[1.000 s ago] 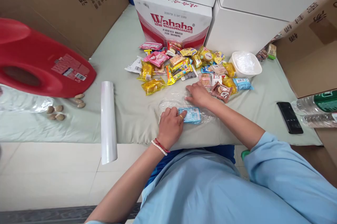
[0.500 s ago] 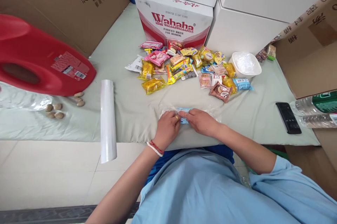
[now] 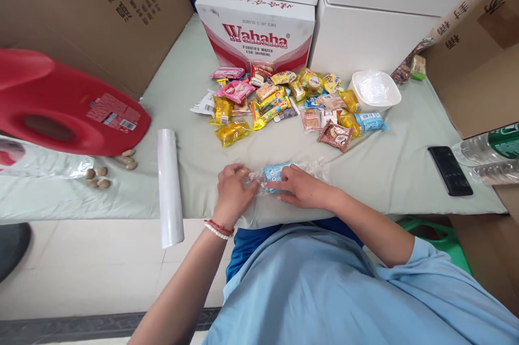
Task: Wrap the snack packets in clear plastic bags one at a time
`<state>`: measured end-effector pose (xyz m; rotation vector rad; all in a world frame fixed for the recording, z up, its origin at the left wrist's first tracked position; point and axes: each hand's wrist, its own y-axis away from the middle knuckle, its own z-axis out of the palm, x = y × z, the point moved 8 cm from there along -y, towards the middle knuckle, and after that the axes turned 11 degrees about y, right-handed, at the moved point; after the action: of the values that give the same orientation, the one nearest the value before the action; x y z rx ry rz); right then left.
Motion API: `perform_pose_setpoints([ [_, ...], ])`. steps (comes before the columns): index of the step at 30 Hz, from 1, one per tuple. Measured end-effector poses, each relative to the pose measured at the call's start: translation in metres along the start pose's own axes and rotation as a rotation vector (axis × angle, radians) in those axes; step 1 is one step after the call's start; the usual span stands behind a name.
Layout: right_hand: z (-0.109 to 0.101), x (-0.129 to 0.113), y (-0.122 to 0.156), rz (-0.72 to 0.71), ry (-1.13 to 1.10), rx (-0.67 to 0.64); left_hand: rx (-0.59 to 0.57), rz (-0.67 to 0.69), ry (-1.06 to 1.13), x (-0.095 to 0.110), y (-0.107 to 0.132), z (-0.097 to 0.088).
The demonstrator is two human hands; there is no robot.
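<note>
Red-printed "Wahaha" box (image 3: 255,31) stands behind; left hand (image 3: 233,193) pinches film (image 3: 316,167), right hand (image 3: 302,188) presses blue packet (image 3: 273,172), fingers together.

Bright, even daylight, soft shadows, sharp centre, with wide-angle bending and slight blur toward the edges

One camera sits on the person's head. It looks forward and down at the table (image 3: 405,164). The blue shirt (image 3: 324,291) fills the bottom, right under the camera. The left hand (image 3: 233,193) and right hand (image 3: 302,189) are close, on a blue snack packet (image 3: 274,172) in clear wrap (image 3: 320,168) by the near edge. The Wahaha box (image 3: 255,31) stands far back, at the top.
</note>
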<state>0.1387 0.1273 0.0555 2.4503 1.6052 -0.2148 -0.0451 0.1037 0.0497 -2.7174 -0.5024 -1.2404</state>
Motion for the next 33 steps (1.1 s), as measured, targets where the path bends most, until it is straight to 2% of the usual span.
perform_pose_setpoints([
  [2, -0.003, 0.000, 0.001, -0.034, -0.059, 0.025, -0.031, -0.023, 0.086, 0.009, 0.010, -0.001],
  [4, -0.006, 0.000, 0.002, -0.058, -0.101, 0.039, -0.090, -0.109, 0.280, 0.018, 0.017, 0.003],
  [7, -0.010, 0.001, 0.006, -0.063, -0.145, 0.049, -0.198, -0.195, 0.536, 0.037, 0.021, 0.022],
  [9, -0.012, 0.002, 0.011, -0.080, -0.185, 0.054, -0.244, -0.106, 0.505, 0.053, 0.018, 0.038],
  [12, -0.014, 0.011, 0.020, -0.092, -0.322, 0.067, -0.264, 0.134, 0.209, 0.074, 0.021, 0.060],
  [14, -0.017, 0.033, 0.026, 0.075, -0.404, 0.149, -0.259, 0.231, -0.009, 0.079, 0.028, 0.072],
  [17, -0.023, 0.076, 0.046, 0.521, -0.271, 0.369, -0.262, 0.268, -0.239, 0.080, 0.038, 0.081],
  [18, -0.025, 0.084, 0.052, 0.625, -0.182, 0.399, -0.263, 0.272, -0.287, 0.081, 0.040, 0.082],
  [20, -0.022, 0.090, 0.058, 0.704, -0.052, 0.350, -0.268, 0.282, -0.348, 0.083, 0.042, 0.082],
  [23, -0.020, 0.089, 0.061, 0.678, -0.061, 0.251, -0.265, 0.312, -0.395, 0.086, 0.042, 0.081],
  [26, -0.033, 0.082, 0.055, 0.616, -0.266, 0.269, -0.254, 0.365, -0.450, 0.088, 0.042, 0.083],
  [29, -0.043, 0.067, 0.024, 0.480, -0.477, 0.250, -0.239, 0.424, -0.486, 0.091, 0.048, 0.087],
  [31, -0.043, 0.054, -0.007, 0.370, -0.504, 0.209, -0.255, 0.460, -0.468, 0.092, 0.055, 0.087],
  [33, -0.033, 0.045, -0.034, 0.308, -0.467, 0.146, -0.299, 0.490, -0.422, 0.091, 0.065, 0.083],
])
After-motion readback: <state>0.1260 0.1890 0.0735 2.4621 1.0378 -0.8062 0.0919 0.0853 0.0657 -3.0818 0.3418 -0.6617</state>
